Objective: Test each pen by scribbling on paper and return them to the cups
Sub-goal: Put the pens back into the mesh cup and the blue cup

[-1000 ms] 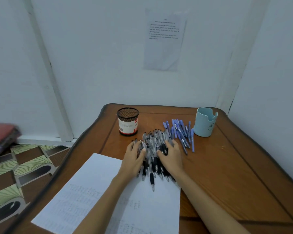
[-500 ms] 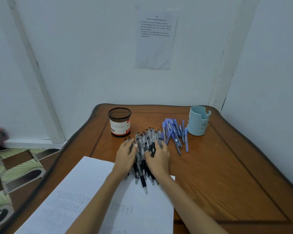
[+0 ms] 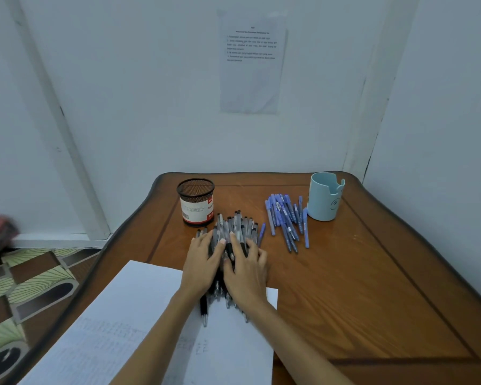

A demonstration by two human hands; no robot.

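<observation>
Working at wooden tabletop (image 3: 358,287), scribbled paper (image 3: 139,315) at near edge, likely kept close for test strokes. Pressing flat on black pen pile (image 3: 235,226) from both sides with left hand (image 3: 202,263) and right hand (image 3: 247,270), fingers spread, gripping nothing, probably bunching pens for mesh cup (image 3: 195,201) just behind. Leaving blue pens (image 3: 285,218) loose beside light-blue cup (image 3: 325,201), seemingly sorted by colour, not yet returned.
</observation>
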